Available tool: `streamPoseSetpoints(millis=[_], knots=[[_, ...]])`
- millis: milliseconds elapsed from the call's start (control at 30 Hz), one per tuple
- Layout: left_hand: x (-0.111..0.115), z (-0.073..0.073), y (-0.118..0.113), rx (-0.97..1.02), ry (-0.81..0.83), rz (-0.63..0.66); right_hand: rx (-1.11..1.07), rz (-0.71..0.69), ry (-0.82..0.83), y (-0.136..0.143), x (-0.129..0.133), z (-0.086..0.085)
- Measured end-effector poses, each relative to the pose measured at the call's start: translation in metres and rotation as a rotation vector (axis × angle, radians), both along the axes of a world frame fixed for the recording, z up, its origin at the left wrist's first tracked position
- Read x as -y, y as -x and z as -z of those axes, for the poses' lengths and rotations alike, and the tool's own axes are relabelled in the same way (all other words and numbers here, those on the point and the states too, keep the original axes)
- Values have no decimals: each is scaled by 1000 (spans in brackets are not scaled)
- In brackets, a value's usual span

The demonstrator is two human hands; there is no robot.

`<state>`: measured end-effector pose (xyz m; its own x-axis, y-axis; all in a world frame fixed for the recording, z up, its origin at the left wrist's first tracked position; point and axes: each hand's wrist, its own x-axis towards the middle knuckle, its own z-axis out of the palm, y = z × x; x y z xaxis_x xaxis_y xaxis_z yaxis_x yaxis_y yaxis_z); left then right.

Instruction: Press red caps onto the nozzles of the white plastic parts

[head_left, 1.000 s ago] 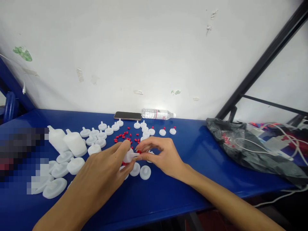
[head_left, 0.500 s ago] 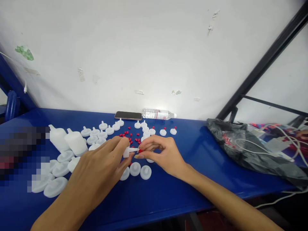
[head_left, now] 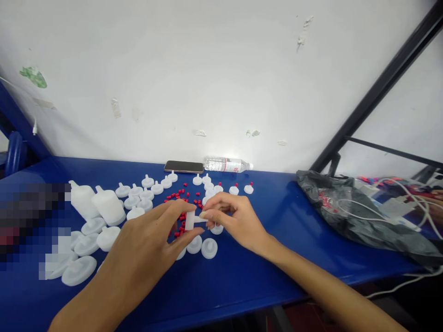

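**Left hand and right hand both on one round white plastic spouted cap**

Big stuff first: a scuffed white wall fills the back, with a glossy blue table running along its foot. Over on the right there's a crumpled black plastic bag on the tabletop.

Hands are out over the middle. Left one's got the cap sideways between thumb and fingers, spout pointing right. Right one is pinched narrow at the spout's tip; can't tell if anything's tucked under those fingertips.

Two chunky white plastic bottles with nozzles sit side by side, off to the left. A clear plastic water bottle lies on its side near the wall, just beside a flat dark-screened phone.

Loose white plastic spouted discs are all over the left and middle, and three red-tipped white discs stand in a row beyond the right hand. Tiniest of all: little red plastic tubes scattered around the left fingertips and past them.
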<state>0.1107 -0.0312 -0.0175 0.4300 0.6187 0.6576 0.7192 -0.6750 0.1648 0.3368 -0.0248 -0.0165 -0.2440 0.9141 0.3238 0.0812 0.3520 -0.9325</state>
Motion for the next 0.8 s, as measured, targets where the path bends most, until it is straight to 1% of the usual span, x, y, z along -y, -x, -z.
streamPoseSetpoints(millis=[67,167,233,367,433,500,567,600,667,800], knots=[[2,0,-3,29,51,-13,44,-4,17,0,0,0],[3,0,-5,33,89,-60,30,-48,83,2,1,0],[1,-1,-5,14,103,-102,56,-30,65,2,1,0],[-5,-5,2,-22,128,-221,278,120,-82,-3,-2,-2],[-7,-8,8,-22,135,-244,428,174,-191,-8,-4,-2],[-10,-11,14,-8,105,-235,578,186,-355,-12,-6,-2],[-11,-13,20,-9,70,-243,734,153,-521,-14,-8,0],[-12,-14,23,-9,55,-255,809,125,-573,-14,-10,1],[-12,-14,28,-6,32,-274,949,95,-599,-11,-14,1],[-13,-15,32,22,-45,-240,1140,123,-572,2,-24,-1]])
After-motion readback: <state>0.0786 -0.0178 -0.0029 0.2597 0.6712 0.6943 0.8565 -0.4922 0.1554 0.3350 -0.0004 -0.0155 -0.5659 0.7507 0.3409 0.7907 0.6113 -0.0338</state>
